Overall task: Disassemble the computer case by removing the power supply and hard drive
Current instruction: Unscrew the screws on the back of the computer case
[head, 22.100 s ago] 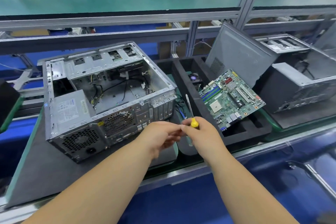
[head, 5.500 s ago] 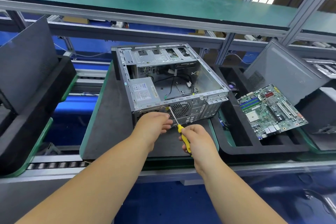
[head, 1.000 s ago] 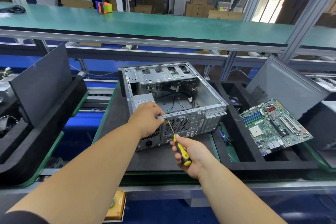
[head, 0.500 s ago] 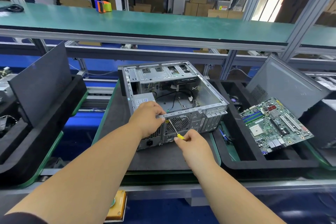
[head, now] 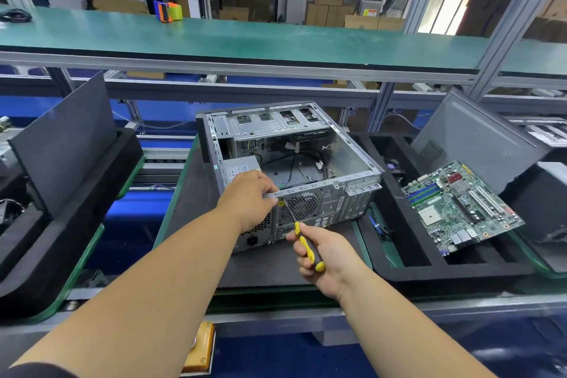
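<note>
Case [head: 306, 169] lies open side up on dark mat [head: 190, 212], rear panel toward camera. Left hand [head: 248, 199] clamps the rear top edge above the power supply [head: 242, 167], still seated inside. Right hand [head: 325, 258] grips screwdriver [head: 302, 238], tip at rear panel. Hard drive not discernible.

motherboard [head: 458, 207] tilted in black foam tray [head: 408, 267] | cardboard boxes [head: 329, 0] behind

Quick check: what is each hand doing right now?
Left hand: closed on the top rear edge of the case.
Right hand: closed on the screwdriver, tip at the case's rear panel.
</note>
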Motion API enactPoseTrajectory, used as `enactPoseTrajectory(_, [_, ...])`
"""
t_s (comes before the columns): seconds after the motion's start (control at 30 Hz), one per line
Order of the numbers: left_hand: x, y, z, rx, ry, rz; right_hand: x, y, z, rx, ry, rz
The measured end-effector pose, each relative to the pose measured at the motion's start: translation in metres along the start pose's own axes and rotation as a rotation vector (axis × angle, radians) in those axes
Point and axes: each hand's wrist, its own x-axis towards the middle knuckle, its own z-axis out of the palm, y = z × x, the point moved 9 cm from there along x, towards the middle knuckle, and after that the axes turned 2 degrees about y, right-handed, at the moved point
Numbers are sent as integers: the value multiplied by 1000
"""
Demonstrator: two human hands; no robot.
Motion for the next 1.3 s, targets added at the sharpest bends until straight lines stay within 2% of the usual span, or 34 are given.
enactPoseTrajectory(0.1, [1, 0, 0, -4, 4, -3, -7, -20, -13, -416, 209, -152])
enactPoseTrajectory(0.2, [0, -1, 0, 3, 6, 0, -22, -49, -11, -1105, 409, -442])
enactPoseTrajectory(0.27, [0, 0, 0, 5, 10, 3, -27, -54, -6, -1286, 484, -558])
enactPoseTrajectory(0.33, [0, -1, -1, 4, 13, 1, -22, -51, -8, -1174, 445, -557])
enactPoseTrajectory(0.37, [0, -1, -1, 3, 12, 1, -18, -46, -10, -998, 391, -496])
enactPoseTrajectory(0.47, [-1, -1, 0, 2, 13, 0, -4, -7, -11, -225, 141, -71])
enactPoseTrajectory(0.53, [-1, 0, -1, 13, 18, 5, -2, 8, -3, 64, 4, 68])
enactPoseTrajectory(0.6, [-1, 1, -1, 16, 23, 7, -2, 11, -2, 105, -30, 72])
enactPoseTrajectory(0.67, [-1, 0, -1, 15, 27, 9, -2, 12, -3, 39, 4, 46])
enactPoseTrajectory(0.83, [-2, 2, -3, 9, 32, 23, -7, -7, -17, -419, 266, -71])
enactPoseTrajectory(1.0, [-2, 4, -3, 19, 23, 27, -27, -47, -8, -1365, 536, -444])
enactPoseTrajectory(1.07, [-2, 4, -3, 25, 22, 35, -30, -47, -4, -1483, 574, -494])
enactPoseTrajectory(1.1, [-2, 4, -3, 31, 22, 39, -26, -45, -4, -1416, 537, -478])
enactPoseTrajectory(1.13, [-2, 4, -3, 34, 23, 40, -20, -41, -7, -1232, 469, -432])
enactPoseTrajectory(1.23, [-3, 4, -3, 42, 31, 42, -6, -3, -7, -255, 133, -64])
enactPoseTrajectory(1.3, [-3, 5, -3, 52, 36, 49, -6, 11, 8, 173, -81, 78])
